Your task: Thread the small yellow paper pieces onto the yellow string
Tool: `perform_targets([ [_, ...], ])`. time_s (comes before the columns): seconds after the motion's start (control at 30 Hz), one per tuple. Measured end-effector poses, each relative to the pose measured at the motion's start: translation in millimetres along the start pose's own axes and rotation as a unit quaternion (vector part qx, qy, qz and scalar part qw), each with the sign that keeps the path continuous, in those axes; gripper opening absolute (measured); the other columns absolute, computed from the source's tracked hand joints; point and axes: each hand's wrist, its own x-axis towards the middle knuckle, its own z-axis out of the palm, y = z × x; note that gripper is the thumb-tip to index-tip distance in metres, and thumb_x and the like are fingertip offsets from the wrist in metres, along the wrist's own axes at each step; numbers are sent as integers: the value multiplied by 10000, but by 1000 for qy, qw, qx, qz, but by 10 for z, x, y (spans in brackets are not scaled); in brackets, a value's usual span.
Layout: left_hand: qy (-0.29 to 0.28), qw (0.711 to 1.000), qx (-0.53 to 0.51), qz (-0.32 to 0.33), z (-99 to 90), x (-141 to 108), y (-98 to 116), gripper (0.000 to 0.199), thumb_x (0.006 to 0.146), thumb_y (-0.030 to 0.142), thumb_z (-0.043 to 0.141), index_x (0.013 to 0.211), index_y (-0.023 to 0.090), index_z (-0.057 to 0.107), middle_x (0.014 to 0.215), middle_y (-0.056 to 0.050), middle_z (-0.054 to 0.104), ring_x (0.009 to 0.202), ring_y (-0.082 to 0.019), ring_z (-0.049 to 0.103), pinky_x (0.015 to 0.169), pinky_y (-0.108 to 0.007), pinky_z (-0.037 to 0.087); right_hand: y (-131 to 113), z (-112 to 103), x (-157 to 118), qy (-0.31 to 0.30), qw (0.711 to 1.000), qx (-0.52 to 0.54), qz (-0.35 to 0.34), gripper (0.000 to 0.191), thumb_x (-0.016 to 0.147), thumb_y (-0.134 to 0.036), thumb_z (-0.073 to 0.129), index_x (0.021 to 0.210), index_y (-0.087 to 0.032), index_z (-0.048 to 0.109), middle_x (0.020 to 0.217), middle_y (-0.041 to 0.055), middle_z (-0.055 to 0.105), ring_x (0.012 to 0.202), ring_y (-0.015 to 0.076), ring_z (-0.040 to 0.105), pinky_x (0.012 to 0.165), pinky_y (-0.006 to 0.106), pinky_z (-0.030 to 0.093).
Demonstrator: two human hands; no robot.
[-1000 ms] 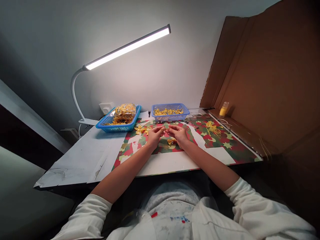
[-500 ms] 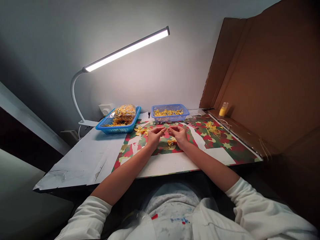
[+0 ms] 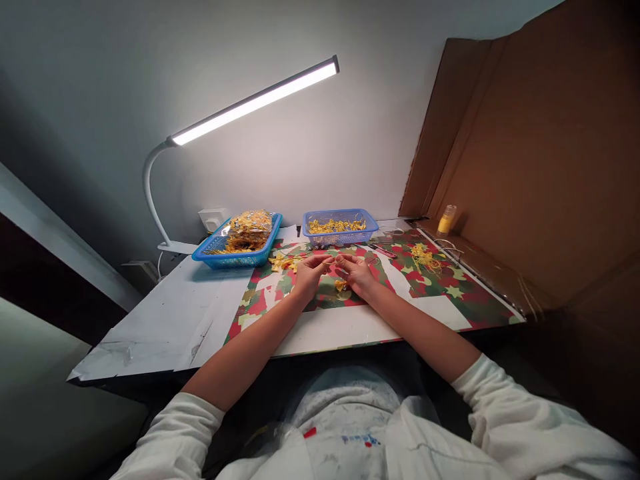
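My left hand [image 3: 309, 275] and my right hand [image 3: 357, 273] meet fingertip to fingertip over the patterned sheet [image 3: 325, 300]. Both are pinched closed on thin yellow string, of which only a small bit shows between them; its exact shape is too small to tell. A yellow bow-like piece [image 3: 341, 285] hangs or lies just below, beside my right hand; whether it is joined to the string I cannot tell. More yellow pieces [image 3: 284, 262] lie just left of my left hand.
A blue basket [image 3: 235, 259] with yellow pieces and a clear bag stands at the back left, a purple basket [image 3: 341, 236] behind my hands. Yellow strings [image 3: 425, 259] lie right. A lamp [image 3: 255, 100], a small bottle [image 3: 447, 219] and cardboard [image 3: 530, 153] surround the table [image 3: 165, 320].
The fingers of my right hand have shifted slightly, and the yellow bow-like piece below has moved a little to the left. My left hand has hardly moved.
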Motion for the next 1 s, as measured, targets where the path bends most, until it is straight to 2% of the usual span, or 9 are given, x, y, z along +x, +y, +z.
perform_targets([
  [0.27, -14, 1000, 18, 12, 7, -22, 4, 251, 564, 369, 807, 722, 187, 738, 635, -8, 673, 560, -102, 538, 567, -243, 443, 40, -36, 43, -14, 1000, 0, 2, 353, 459, -335, 873, 700, -202, 652, 755, 2, 665, 777, 147, 630, 737, 295, 520],
  [0.33, -8, 999, 27, 19, -3, -22, 11, 245, 570, 367, 802, 710, 181, 725, 615, -3, 658, 555, -104, 539, 560, -245, 446, 38, -22, 30, -15, 998, -51, -23, 332, 506, -370, 843, 705, -198, 640, 737, 6, 654, 749, 150, 620, 707, 302, 507],
  [0.4, 3, 999, 33, 32, -16, -21, 20, 245, 577, 367, 794, 695, 172, 705, 604, 0, 645, 555, -109, 545, 558, -250, 454, 29, -7, 6, -7, 984, -154, -87, 302, 578, -407, 793, 718, -194, 630, 717, 14, 641, 702, 152, 600, 660, 303, 487],
  [0.47, 10, 998, 42, 48, -24, -20, 27, 248, 585, 359, 785, 694, 161, 683, 621, -4, 646, 572, -117, 562, 570, -257, 466, 9, 3, -23, 4, 939, -286, -188, 262, 652, -405, 734, 760, -194, 623, 730, 22, 633, 670, 151, 574, 640, 302, 465],
  [0.57, 6, 996, 54, 74, -20, -25, 31, 240, 589, 315, 776, 719, 152, 657, 665, -9, 652, 607, -121, 586, 588, -250, 470, -31, -4, -59, -1, 841, -442, -311, 206, 729, -356, 652, 852, -198, 600, 780, 27, 626, 669, 148, 542, 651, 292, 435],
  [0.63, -2, 994, 59, 95, -9, -34, 27, 243, 594, 285, 768, 759, 155, 645, 689, -5, 648, 620, -117, 592, 592, -242, 468, -52, -22, -70, -16, 795, -505, -337, 160, 765, -339, 599, 836, -198, 571, 760, 22, 608, 670, 150, 526, 648, 282, 405],
  [0.7, -16, 991, 65, 118, -2, -43, 19, 242, 610, 270, 754, 791, 161, 636, 714, -4, 646, 637, -117, 601, 605, -241, 475, -62, -41, -69, -30, 768, -542, -339, 135, 807, -328, 529, 765, -199, 531, 704, 14, 577, 660, 152, 508, 633, 275, 370],
  [0.8, -34, 985, 86, 148, -7, -46, 0, 202, 645, 278, 732, 779, 165, 632, 720, -9, 646, 652, -120, 604, 620, -245, 482, -60, -59, -56, -48, 760, -557, -330, 209, 864, -292, 399, 682, -208, 460, 610, -1, 502, 596, 148, 455, 593, 273, 319],
  [1.0, -37, 974, 152, 166, -58, -26, -18, 188, 699, 328, 714, 773, 164, 663, 693, -18, 655, 581, -111, 561, 546, -234, 445, -61, -47, -45, -57, 788, -531, -307, 238, 869, -291, 374, 649, -212, 416, 562, -15, 453, 545, 137, 415, 559, 266, 291],
])
